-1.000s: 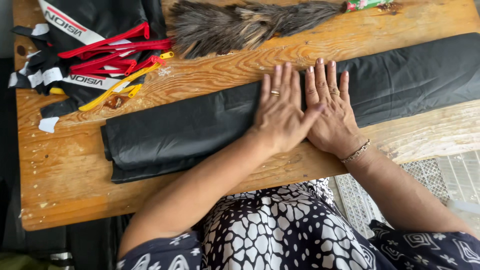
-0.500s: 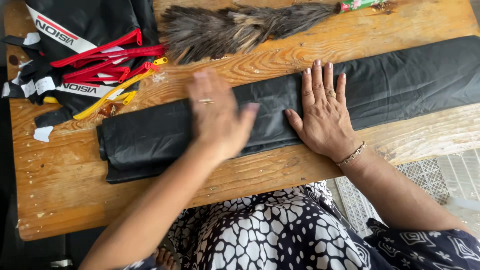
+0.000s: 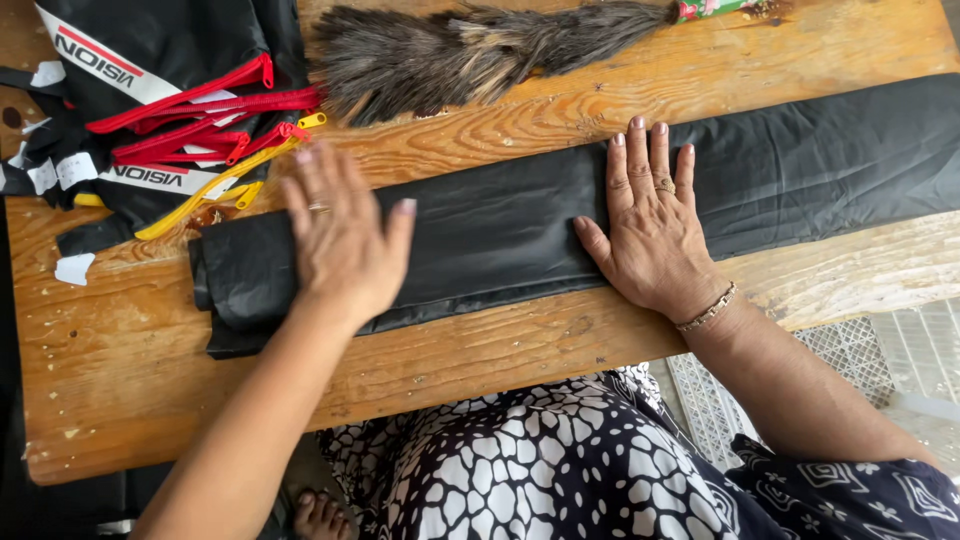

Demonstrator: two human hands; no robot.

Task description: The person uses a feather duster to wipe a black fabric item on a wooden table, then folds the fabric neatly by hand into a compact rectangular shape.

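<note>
A long strip of folded black fabric (image 3: 500, 225) lies across the wooden table (image 3: 480, 350), from the left part to the right edge. My left hand (image 3: 340, 235) presses flat on the fabric near its left end, fingers spread, a ring on one finger. My right hand (image 3: 650, 225) rests flat on the fabric near its middle, fingers apart, with rings and a wrist bracelet. Neither hand grips anything.
A dark feather duster (image 3: 470, 50) lies along the far side of the table. At the far left sits a heap of black fabric pieces (image 3: 150, 60) with red zippers (image 3: 200, 110) and a yellow zipper (image 3: 200, 200). My patterned black-and-white dress (image 3: 560, 470) is below the table edge.
My left hand has slid left along the fabric, away from my right hand, toward the strip's left end. My right hand has stayed flat in about the same place.
</note>
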